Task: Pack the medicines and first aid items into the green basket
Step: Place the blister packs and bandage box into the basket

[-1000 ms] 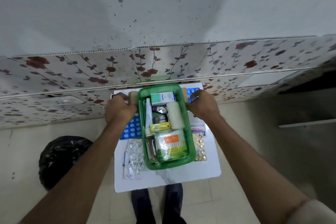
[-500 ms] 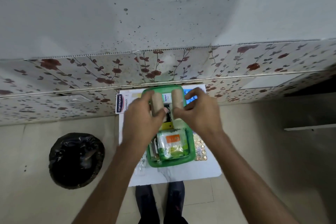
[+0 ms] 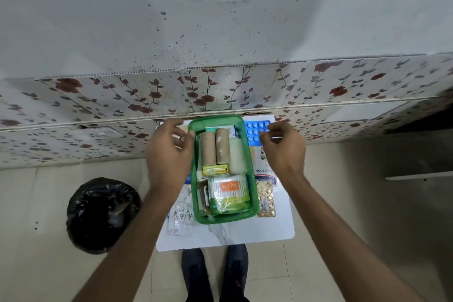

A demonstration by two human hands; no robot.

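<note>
the green basket (image 3: pixel 255 206) sits in the middle of the small white worktop (image 3: pixel 245 235), already crowded: two brown rolls (image 3: pixel 215 148) lie side by side on top at the far end, a white gauze roll (image 3: pixel 237 155) beside them, a yellow packet (image 3: pixel 215 169) below, and a bag of cotton buds (image 3: pixel 229 195) filling the near end. both hands are empty with fingers loosely spread, the left hand (image 3: pixel 169 154) just beside the basket's left rim, the right hand (image 3: pixel 284 148) to its right, over the blue pill strip (image 3: pixel 256 130).

several things are not yet packed: that blue strip, the gold pill strip (image 3: pixel 266 200) touching the basket's right wall, a plaster box (image 3: pixel 266 178) and some clear strips (image 3: pixel 180 218) near the left edge of the worktop.

the main risk, as i judge it, is room. the rolls lie high and loose, so pushing flat strips down beside them could roll one over the rim. the clear strips lie close to the worktop's edge and a careless sweep of the left hand might knock them to the floor, near the black bin bag (image 3: pixel 103 213). the basket is light plastic and could slide if pressed from one side only.
</note>
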